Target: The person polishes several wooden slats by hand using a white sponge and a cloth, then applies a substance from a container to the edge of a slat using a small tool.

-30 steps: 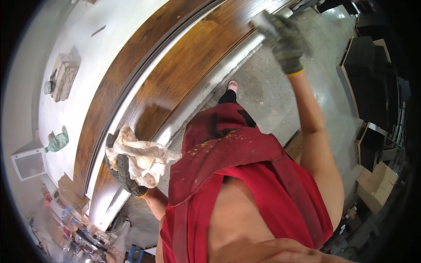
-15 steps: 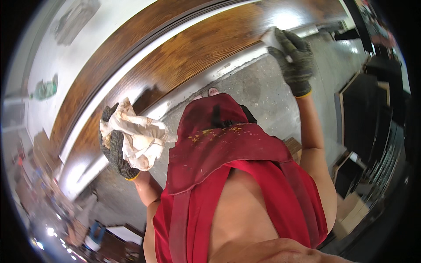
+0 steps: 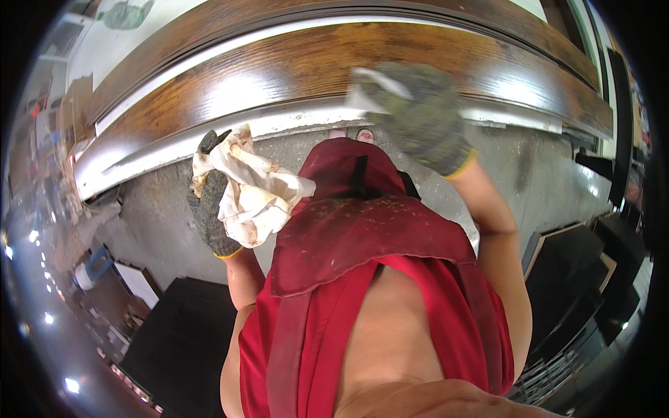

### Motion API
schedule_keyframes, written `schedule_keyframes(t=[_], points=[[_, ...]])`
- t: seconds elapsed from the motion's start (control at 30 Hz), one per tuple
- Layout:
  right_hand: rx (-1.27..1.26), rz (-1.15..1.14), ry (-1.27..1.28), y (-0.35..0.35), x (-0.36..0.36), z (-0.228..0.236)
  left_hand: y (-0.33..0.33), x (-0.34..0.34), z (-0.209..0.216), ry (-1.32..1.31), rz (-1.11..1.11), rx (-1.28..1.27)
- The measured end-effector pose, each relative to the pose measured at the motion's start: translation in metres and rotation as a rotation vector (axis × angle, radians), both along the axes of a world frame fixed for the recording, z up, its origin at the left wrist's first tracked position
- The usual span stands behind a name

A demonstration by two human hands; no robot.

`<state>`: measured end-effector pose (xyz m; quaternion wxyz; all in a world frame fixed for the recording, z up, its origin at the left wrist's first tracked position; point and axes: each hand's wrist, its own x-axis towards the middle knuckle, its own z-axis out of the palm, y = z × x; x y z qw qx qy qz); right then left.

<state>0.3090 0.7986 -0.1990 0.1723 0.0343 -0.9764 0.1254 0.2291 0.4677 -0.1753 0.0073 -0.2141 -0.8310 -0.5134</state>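
A long wood-grain board [image 3: 300,66] with a glossy brown face stretches across the far side, a second brown board [image 3: 202,36] lying behind it. My right hand [image 3: 421,118], in a dark green knitted glove with a yellow cuff, is over the near board's front edge, closed on a white cloth [image 3: 364,90]; both are blurred by motion. Left of my apron, my left hand [image 3: 210,209], in a similar glove, grips a crumpled, brown-stained white rag [image 3: 254,188]. That rag hangs apart from the board, above the floor.
Black panels [image 3: 568,279] are stacked at the right. A black flat surface [image 3: 181,341] stands at the lower left, near a blue-and-white container [image 3: 94,268]. A greenish clear bottle [image 3: 125,15] lies behind the boards. Concrete floor [image 3: 157,233] runs below the boards.
My right hand has swept left along the board with the white cloth. The view has turned, so the boards now lie more level. My left hand still holds the rag, now off the board.
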Motion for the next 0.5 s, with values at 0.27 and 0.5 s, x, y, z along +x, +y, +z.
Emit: schedule_keyframes(t=[0.27,0.5], points=[[0.029,-0.065,0.035,0.085,0.050,-0.020,0.000,0.025,0.001,-0.511,0.229,0.466],[0.065,0.216,0.189,-0.037,-0.059,-0.034,-0.017,0.019,-0.018,-0.472,0.150,0.113]])
